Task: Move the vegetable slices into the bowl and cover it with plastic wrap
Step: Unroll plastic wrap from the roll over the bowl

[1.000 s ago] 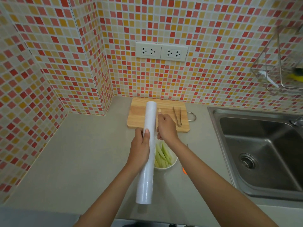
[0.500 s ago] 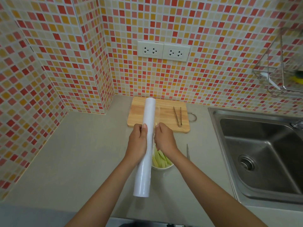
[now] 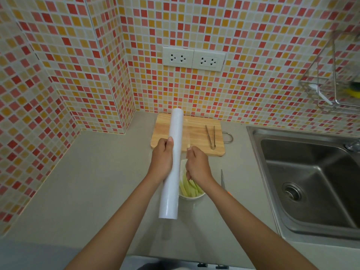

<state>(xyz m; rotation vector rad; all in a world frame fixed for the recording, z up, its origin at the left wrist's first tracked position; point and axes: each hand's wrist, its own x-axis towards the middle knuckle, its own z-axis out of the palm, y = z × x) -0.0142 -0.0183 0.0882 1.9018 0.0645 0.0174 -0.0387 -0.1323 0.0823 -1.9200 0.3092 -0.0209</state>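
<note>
My left hand (image 3: 162, 160) grips a long white roll of plastic wrap (image 3: 172, 172), held lengthwise above the counter with its far end over the cutting board. My right hand (image 3: 197, 164) pinches the free edge of the film just right of the roll; a narrow strip of clear film stretches between them. Below both hands stands a small white bowl (image 3: 191, 196) with pale green vegetable slices (image 3: 190, 189) in it. My hands and the roll hide much of the bowl.
A wooden cutting board (image 3: 196, 133) with metal tongs (image 3: 210, 136) lies against the tiled wall. A knife (image 3: 222, 180) lies right of the bowl. A steel sink (image 3: 311, 182) fills the right side, with a wire rack (image 3: 335, 75) above it.
My right hand has drawn a little away from the roll, pulling out a strip of film. The view has tilted up slightly.
</note>
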